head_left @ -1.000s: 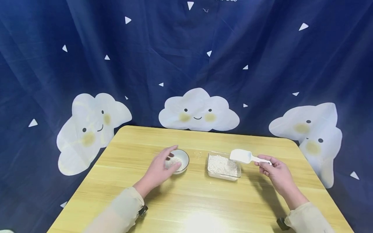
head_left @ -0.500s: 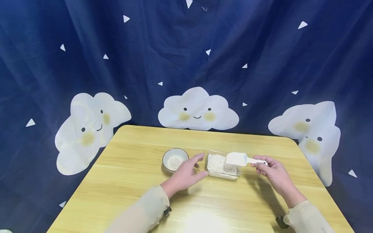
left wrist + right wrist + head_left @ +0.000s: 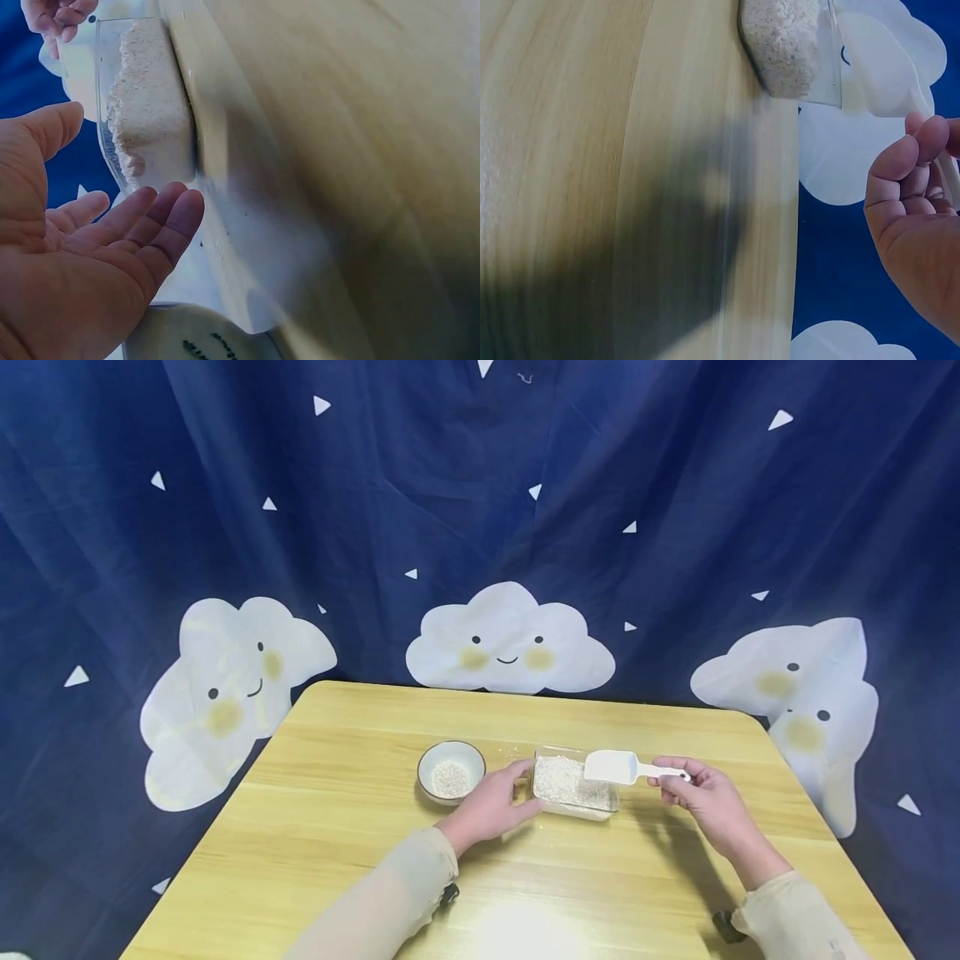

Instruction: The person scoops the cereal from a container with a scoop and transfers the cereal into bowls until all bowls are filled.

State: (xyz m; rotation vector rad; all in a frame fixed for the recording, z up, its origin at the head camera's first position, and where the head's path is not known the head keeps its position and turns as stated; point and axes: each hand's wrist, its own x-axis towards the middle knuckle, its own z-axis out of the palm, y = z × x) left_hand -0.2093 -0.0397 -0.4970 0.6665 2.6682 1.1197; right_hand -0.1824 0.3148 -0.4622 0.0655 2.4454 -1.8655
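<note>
My right hand (image 3: 705, 797) pinches the handle of a white scoop (image 3: 611, 767), whose blade hangs over the right part of a clear glass container (image 3: 573, 811). Pale flakes that look like oats (image 3: 562, 779) fill much of that container. At its left side is my left hand (image 3: 491, 806), fingers spread and relaxed, fingertips right at the glass wall. The left wrist view shows its palm (image 3: 67, 300) with nothing in it. A small dark-rimmed bowl (image 3: 433, 768), holding a little heap of the same flakes (image 3: 450, 779), stands just left of the left hand.
A few loose flakes (image 3: 510, 751) lie on the wooden table (image 3: 337, 827) between bowl and container. Behind the table's far edge hangs a dark blue curtain (image 3: 360, 485) with white clouds and triangles.
My left hand has moved right, from over the bowl to the glass container's left side, uncovering the bowl. The scoop in my right hand has shifted slightly left.
</note>
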